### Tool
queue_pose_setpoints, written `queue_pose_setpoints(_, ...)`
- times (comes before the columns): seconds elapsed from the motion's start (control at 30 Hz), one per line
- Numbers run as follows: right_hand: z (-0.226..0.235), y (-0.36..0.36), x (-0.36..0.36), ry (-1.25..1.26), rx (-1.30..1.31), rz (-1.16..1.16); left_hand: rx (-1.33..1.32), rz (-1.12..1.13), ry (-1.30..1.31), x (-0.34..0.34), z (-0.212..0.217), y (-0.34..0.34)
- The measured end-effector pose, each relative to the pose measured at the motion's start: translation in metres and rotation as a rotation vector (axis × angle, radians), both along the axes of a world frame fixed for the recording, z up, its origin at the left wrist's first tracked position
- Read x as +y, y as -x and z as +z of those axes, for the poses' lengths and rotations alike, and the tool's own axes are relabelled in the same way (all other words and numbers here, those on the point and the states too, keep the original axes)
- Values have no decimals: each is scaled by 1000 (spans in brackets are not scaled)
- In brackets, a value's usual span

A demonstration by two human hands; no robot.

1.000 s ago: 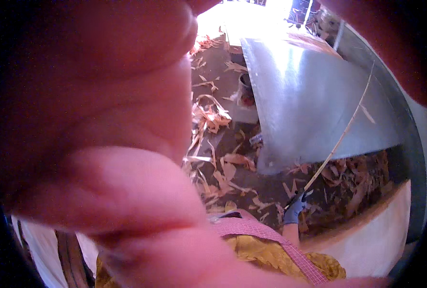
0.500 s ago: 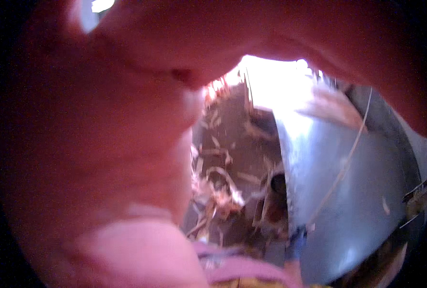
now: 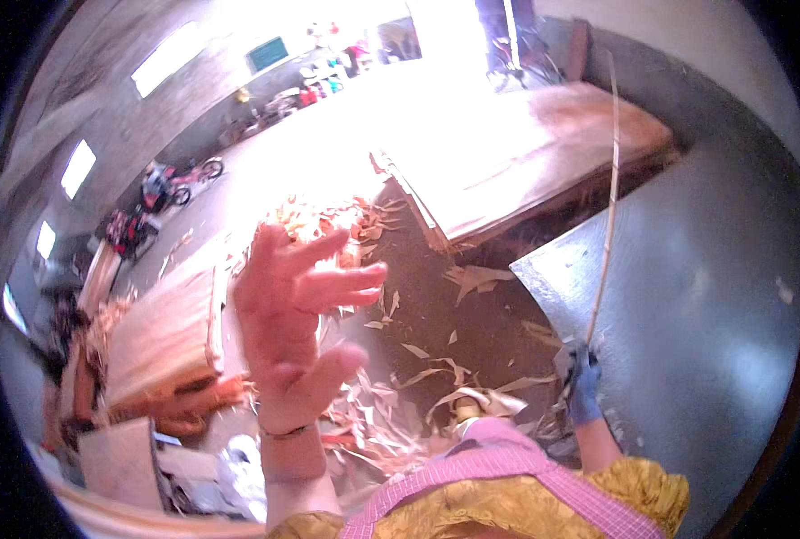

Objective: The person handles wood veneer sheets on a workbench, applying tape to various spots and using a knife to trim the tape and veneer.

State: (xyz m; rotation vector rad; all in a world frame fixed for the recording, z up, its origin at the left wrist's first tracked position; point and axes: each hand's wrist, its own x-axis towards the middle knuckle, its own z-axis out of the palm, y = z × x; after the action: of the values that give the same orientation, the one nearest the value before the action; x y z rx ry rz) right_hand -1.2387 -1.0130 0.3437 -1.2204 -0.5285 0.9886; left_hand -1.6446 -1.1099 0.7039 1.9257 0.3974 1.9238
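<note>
My left hand (image 3: 285, 319) is bare and raised in front of me, its fingers spread and nothing in them. A thin band circles its wrist. Low on the right, my right hand (image 3: 583, 386) wears a blue and dark glove. Its fingers are closed round the lower end of a long, thin stick (image 3: 610, 198), which points up and away. Beside that hand lies a broad, smooth grey tabletop (image 3: 706, 314), with the stick passing above it.
Beyond the tabletop lies a stack of thin wood sheets (image 3: 526, 171). A second wood stack (image 3: 162, 337) sits at left. Wood strips and scraps (image 3: 377, 418) litter the dark floor near my foot. Motorbikes (image 3: 130, 229) stand along the left wall.
My left hand has moved away from the camera, which it mostly covered before, and the room now shows. The stick in my right hand stands more upright.
</note>
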Motion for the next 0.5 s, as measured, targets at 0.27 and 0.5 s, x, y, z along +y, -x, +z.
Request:
queue_pose_setpoints(0.27, 124, 163, 105, 237, 12, -117, 270, 23, 1166, 158, -146, 202)
queue_pose_setpoints(0.5, -22, 237, 269, 496, -66, -379, 638, -205, 1616, 388, -319, 312)
